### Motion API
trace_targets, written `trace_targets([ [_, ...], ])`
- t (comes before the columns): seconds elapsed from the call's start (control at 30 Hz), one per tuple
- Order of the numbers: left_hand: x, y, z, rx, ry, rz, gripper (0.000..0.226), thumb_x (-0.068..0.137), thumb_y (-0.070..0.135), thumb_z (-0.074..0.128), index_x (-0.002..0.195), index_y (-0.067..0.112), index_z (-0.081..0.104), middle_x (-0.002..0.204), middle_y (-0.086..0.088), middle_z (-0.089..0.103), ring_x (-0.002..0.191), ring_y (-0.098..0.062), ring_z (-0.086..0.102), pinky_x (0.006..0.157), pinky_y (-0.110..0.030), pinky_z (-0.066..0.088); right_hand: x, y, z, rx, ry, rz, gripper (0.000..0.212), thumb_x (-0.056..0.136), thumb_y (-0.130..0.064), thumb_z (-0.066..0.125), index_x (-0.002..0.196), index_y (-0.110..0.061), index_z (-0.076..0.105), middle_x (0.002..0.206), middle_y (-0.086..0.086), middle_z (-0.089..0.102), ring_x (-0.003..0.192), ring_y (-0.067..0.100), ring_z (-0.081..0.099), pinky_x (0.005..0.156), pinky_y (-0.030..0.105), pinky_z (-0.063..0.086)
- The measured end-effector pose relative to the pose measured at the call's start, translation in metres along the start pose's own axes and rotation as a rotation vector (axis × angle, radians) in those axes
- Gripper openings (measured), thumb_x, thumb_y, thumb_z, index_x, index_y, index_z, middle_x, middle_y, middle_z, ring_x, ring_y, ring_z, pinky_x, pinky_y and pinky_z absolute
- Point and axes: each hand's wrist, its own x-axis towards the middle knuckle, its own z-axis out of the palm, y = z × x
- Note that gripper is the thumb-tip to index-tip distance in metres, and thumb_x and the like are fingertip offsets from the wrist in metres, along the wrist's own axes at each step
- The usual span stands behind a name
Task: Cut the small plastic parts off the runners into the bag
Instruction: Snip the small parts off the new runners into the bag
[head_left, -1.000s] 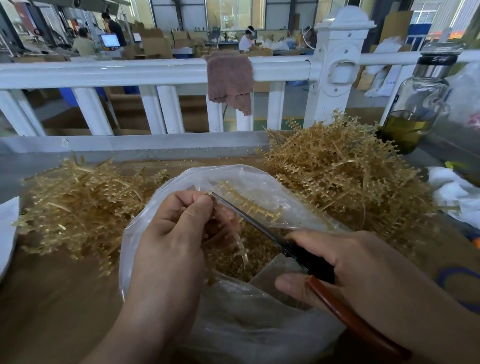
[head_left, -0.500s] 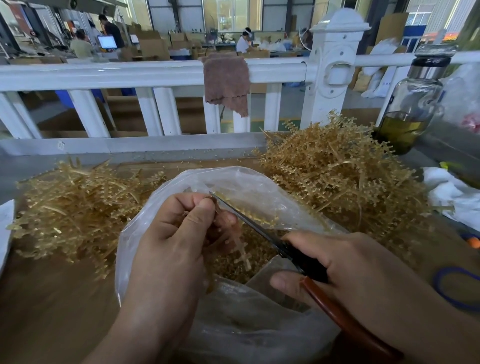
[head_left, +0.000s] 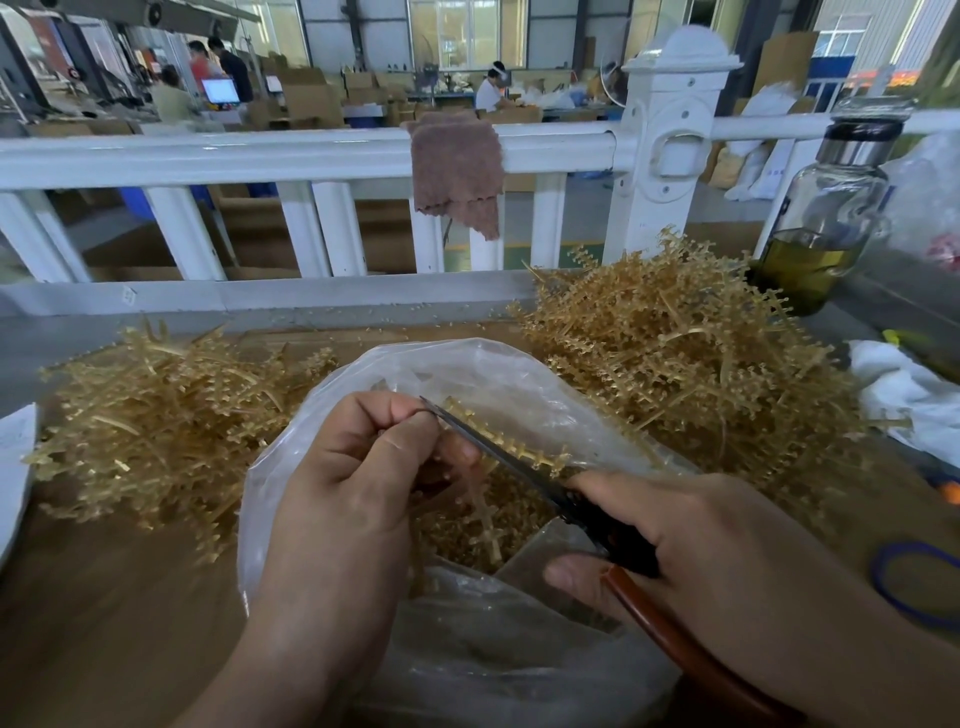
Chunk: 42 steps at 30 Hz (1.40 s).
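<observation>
Our left hand (head_left: 353, 483) is curled, thumb and fingers pinching a runner (head_left: 524, 453) over the open bag (head_left: 493, 374). Our right hand (head_left: 701, 540) grips the scissors (head_left: 597, 519) by the handles, with the blades laid along the runner and the tip just beside the left forefinger. Cut parts (head_left: 457, 535) lie inside the bag. A left heap (head_left: 156, 415) and a right heap (head_left: 675, 364) flank it. The sticker (head_left: 127, 297) on the rail (head_left: 311, 296) is too small for us to read.

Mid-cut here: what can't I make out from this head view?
- Head view: whether the scissors' blades are apart; seen edge-on, they read as one thin line.
- Head view: where the left hand pinches the runner; its own thumb and knuckles cover the spot.
- Head view: the handle ends, under the right hand and cut by the bottom edge.
- Head view: how full the bag is; cloudy plastic and hands hide it.
</observation>
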Motion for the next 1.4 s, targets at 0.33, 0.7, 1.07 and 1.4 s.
trace_targets([
  [0.33,-0.001,-0.001,0.001,-0.045,-0.026,-0.008,0.019,0.097,0.015,0.062,0.079,0.018,0.066,0.078,-0.014,0.073,0.072,-0.022,0.072,0.063,-0.021,0.056,0.000,0.000,-0.002,-0.013,-0.005,0.012,0.061,0.074,-0.081,0.034,0.100,-0.033,0.061,0.068,-0.012,0.059,0.069,0.004,0.058,0.063,0.023,0.044],
  [0.7,-0.002,0.003,0.006,-0.065,-0.006,-0.071,0.029,0.098,0.011,0.057,0.073,0.020,0.066,0.077,-0.016,0.072,0.069,-0.021,0.070,0.056,-0.021,0.054,0.000,-0.004,-0.005,-0.001,-0.026,0.033,0.036,0.081,-0.071,0.048,0.078,-0.034,0.051,0.058,-0.012,0.051,0.067,0.000,0.056,0.057,0.016,0.040],
  [1.07,0.000,0.003,0.005,-0.081,-0.019,-0.115,0.023,0.098,0.014,0.058,0.077,0.016,0.067,0.082,-0.017,0.073,0.069,-0.022,0.069,0.059,-0.024,0.056,0.002,0.000,0.000,0.048,0.012,0.004,0.044,0.081,-0.072,0.051,0.079,-0.029,0.054,0.060,-0.009,0.053,0.062,0.004,0.055,0.056,0.015,0.039],
  [1.4,-0.006,0.007,0.015,-0.285,0.007,-0.215,0.018,0.092,0.020,0.058,0.090,0.004,0.066,0.081,-0.018,0.074,0.065,-0.025,0.072,0.051,-0.029,0.058,-0.003,-0.014,0.010,0.781,0.118,0.077,0.035,0.074,-0.059,0.075,0.104,-0.045,0.065,0.071,-0.006,0.072,0.058,0.008,0.070,0.052,0.017,0.053],
])
